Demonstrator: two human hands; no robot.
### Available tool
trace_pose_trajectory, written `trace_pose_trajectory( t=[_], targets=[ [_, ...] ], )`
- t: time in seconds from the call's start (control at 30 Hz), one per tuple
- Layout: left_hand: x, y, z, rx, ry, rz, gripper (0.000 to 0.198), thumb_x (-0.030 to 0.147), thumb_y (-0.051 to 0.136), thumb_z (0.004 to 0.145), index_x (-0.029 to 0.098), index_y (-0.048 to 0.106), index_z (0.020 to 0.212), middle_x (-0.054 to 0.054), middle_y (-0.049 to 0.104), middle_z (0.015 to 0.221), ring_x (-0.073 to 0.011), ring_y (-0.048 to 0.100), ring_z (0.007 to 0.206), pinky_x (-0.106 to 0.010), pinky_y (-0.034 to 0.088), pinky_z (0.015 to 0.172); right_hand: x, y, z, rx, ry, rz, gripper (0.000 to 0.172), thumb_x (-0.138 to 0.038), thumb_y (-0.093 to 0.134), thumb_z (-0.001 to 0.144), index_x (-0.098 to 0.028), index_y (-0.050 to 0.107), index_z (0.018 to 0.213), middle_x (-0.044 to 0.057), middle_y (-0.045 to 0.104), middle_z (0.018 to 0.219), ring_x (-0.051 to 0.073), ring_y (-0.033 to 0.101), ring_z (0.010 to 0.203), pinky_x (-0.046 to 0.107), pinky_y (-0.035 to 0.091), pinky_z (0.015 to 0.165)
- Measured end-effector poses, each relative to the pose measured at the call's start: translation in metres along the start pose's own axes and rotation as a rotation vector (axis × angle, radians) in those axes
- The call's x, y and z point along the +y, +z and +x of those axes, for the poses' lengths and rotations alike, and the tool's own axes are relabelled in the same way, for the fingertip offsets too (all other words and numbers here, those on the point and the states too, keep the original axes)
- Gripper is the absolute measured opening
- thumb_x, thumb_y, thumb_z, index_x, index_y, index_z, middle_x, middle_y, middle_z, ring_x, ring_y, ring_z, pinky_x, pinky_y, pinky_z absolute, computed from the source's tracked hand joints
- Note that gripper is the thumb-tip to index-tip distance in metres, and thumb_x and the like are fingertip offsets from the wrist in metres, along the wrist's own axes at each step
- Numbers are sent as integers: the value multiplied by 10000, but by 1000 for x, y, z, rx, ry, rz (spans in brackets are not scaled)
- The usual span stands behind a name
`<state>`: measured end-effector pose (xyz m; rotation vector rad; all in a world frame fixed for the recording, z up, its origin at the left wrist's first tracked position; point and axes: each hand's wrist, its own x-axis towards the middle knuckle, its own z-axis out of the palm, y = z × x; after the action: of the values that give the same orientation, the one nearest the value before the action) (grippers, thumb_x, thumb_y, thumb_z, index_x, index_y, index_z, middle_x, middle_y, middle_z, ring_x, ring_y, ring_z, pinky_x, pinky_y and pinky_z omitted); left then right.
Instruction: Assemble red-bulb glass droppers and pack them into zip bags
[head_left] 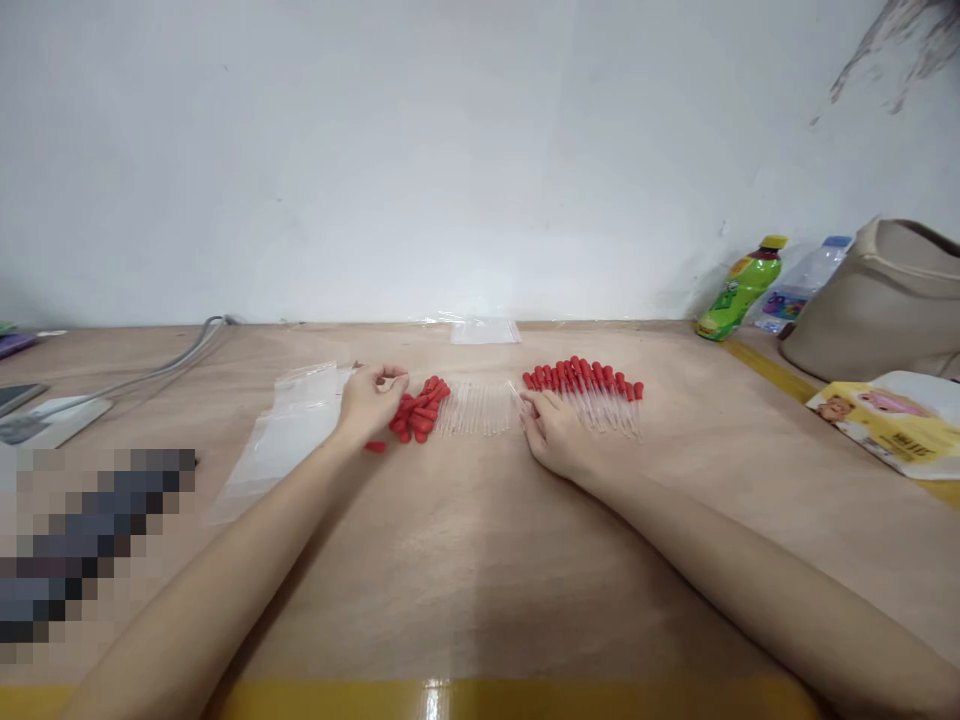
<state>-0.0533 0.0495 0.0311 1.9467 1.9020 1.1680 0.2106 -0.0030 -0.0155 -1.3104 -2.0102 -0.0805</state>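
My right hand (556, 430) pinches a thin clear dropper tube (514, 389), its end sticking out past the fingertips. Beside it lies a row of bare clear tubes (472, 408), side by side on the wooden table. My left hand (371, 402) is curled with thumb and fingers together, just left of a pile of red rubber bulbs (418, 412); whatever is between those fingers is hidden. One loose red bulb (375, 447) lies below the left wrist. To the right of my right hand are droppers with red bulbs fitted (589, 378), laid in a slanting row.
Clear plastic bags (289, 425) lie under and left of my left forearm. A small bag (485, 332) rests against the wall. At right stand a green bottle (742, 290), a clear bottle (806, 285), a beige bag (877, 300) and a yellow packet (892, 425). A grey cable (172, 355) runs at left.
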Motion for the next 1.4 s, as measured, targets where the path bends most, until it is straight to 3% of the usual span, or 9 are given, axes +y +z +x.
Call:
trace_pose_trajectory(
  t=[0.13, 0.27, 0.47, 0.63, 0.8, 0.97, 1.07, 1.17, 1.4],
  targets=[
    [-20, -37, 3, -382, 232, 107, 323, 464, 566, 670, 175, 583, 813, -31, 589, 844, -183, 525, 779, -257, 393, 652, -3, -12, -19, -21, -19, -29, 286, -215, 396, 838, -150, 523, 1086, 77, 604, 893, 165, 568, 702, 265, 429, 600],
    [-28, -65, -6, -748, 269, 220, 475, 467, 709, 496, 182, 521, 825, -7, 540, 806, -169, 500, 717, -231, 383, 592, -2, -15, -21, -19, -6, -14, 284, -236, 398, 844, -146, 529, 1079, 73, 612, 878, 150, 562, 665, 256, 422, 580],
    [-31, -69, -20, -929, 181, 165, 322, 387, 676, 585, 183, 536, 791, 8, 550, 726, -145, 513, 667, -217, 403, 582, -2, -15, -20, -18, -42, -3, 278, -248, 391, 852, -143, 537, 1063, 75, 611, 872, 134, 547, 617, 256, 423, 581],
    [-18, -73, -28, -886, 252, 86, 184, 340, 614, 681, 173, 565, 742, 0, 593, 712, -145, 550, 656, -226, 422, 578, -4, -18, -21, -19, -46, -6, 274, -246, 397, 850, -140, 539, 1058, 74, 609, 864, 128, 538, 597, 249, 411, 557],
    [14, -46, -52, -632, 408, -240, 154, 317, 551, 773, 164, 557, 789, -29, 594, 827, -143, 567, 777, -265, 456, 716, -2, -16, -21, -8, -58, 18, 254, -237, 393, 851, -149, 549, 1032, 71, 602, 843, 140, 547, 646, 253, 419, 593],
    [30, -6, -74, -767, 670, -258, 103, 238, 537, 786, 171, 595, 838, -60, 560, 949, -153, 544, 842, -281, 460, 743, 1, -18, -26, -43, -64, 29, 238, -231, 394, 855, -163, 546, 1026, 66, 604, 876, 136, 547, 671, 246, 416, 605],
    [24, 1, -82, -654, 632, -225, 197, 202, 517, 789, 206, 576, 976, -72, 465, 1143, -168, 514, 941, -288, 457, 769, 0, -20, -28, -57, -72, 35, 233, -225, 397, 855, -167, 549, 1022, 64, 606, 906, 126, 543, 657, 237, 408, 595],
    [15, 1, -86, -482, 522, -158, 329, 265, 561, 768, 223, 511, 1090, -72, 449, 1116, -166, 513, 888, -292, 470, 716, -4, -22, -28, -43, -82, 28, 233, -227, 406, 853, -179, 565, 1015, 57, 612, 889, 122, 543, 653, 231, 392, 584],
    [11, 6, -90, -367, 396, -46, 165, 330, 566, 764, 168, 538, 751, -9, 497, 770, -118, 475, 620, -259, 426, 565, -11, -24, -29, -9, -99, 14, 199, -249, 449, 837, -193, 609, 940, 33, 608, 824, 113, 532, 648, 227, 366, 577]
  ],
)
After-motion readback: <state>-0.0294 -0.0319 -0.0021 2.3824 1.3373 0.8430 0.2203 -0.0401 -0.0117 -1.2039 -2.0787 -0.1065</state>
